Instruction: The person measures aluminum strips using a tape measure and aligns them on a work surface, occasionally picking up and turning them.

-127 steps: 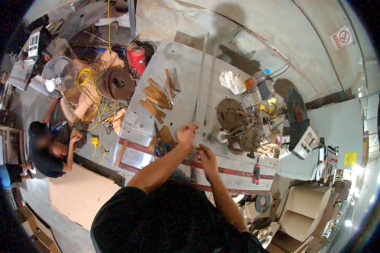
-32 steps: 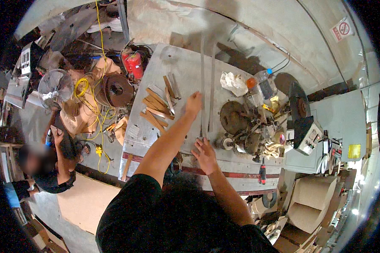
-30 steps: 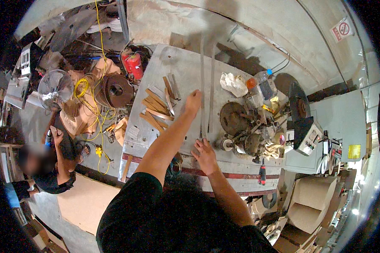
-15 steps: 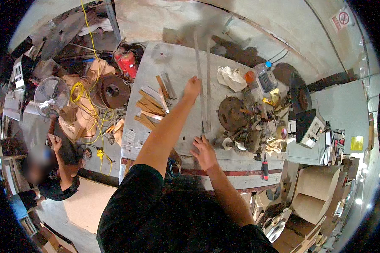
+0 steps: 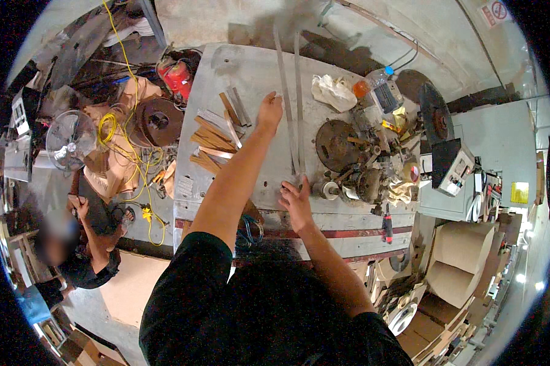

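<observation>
Two long thin grey metal strips lie lengthwise on the grey worktable (image 5: 205, 67), side by side: a left strip (image 5: 283, 79) and a right strip (image 5: 299, 79). Beside the left strip, about midway along it, my left hand (image 5: 269, 113) is closed with bent fingers; whether they grip its edge is hidden. My right hand (image 5: 297, 206) is at the near ends of the strips, fingers apart, fingertips close to those ends. Left of my left forearm lie several short brown strips (image 5: 214, 135) in a loose fanned pile, with a few greyish pieces (image 5: 239, 106) alongside.
To the right stand a round rusty metal plate (image 5: 336, 145), greasy machinery (image 5: 366, 183), a white cloth (image 5: 333, 93) and a clear bottle (image 5: 380, 77). A red-handled tool (image 5: 388, 226) lies near the front edge. On the left are a fan (image 5: 71, 140), yellow cable (image 5: 108, 127) and a seated person (image 5: 92, 244).
The whole view has shifted slightly. My left hand has moved a little to the left beside the strip. My right hand's fingers are spread wider near the strip ends.
</observation>
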Demonstrator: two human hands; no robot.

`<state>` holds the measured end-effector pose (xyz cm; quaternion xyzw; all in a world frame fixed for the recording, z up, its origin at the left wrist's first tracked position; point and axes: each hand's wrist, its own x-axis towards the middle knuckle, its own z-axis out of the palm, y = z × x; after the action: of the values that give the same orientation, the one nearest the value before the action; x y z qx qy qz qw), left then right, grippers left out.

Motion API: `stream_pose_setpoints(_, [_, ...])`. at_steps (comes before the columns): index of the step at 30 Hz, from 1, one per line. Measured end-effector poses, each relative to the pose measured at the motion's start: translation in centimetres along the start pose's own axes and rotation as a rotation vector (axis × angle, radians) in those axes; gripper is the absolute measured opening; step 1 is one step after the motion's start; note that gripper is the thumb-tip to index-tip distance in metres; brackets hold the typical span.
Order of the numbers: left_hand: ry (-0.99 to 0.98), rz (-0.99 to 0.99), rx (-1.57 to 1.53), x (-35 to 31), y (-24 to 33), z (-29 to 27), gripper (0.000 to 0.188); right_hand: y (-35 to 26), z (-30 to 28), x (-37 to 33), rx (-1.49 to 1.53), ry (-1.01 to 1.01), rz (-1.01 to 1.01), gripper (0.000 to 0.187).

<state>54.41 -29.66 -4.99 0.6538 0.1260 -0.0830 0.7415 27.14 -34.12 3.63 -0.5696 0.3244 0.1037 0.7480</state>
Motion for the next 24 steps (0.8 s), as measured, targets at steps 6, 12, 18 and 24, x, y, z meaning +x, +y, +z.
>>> stream_pose_setpoints(6, [-0.075, -0.028, -0.040, 0.2, -0.3, -0.3, 0.046, 1.2, -0.9, 0.9, -0.045, -0.051, -0.023, 0.078])
stream_pose_setpoints(12, [-0.114, -0.039, 0.007, -0.4, 1.3, 0.0, 0.049, 2.0, -1.0, 1.4, 0.037, 0.001, -0.054, 0.086])
stream_pose_setpoints(18, [-0.076, 0.092, 0.061, 3.6, -0.1, 0.2, 0.053, 1.1, -0.8, 1.1, -0.024, -0.032, -0.028, 0.082])
stream_pose_setpoints(24, [-0.092, 0.055, 0.243, 6.2, 2.7, 1.1, 0.051, 1.6, -1.3, 1.5, -0.021, -0.062, -0.044, 0.082])
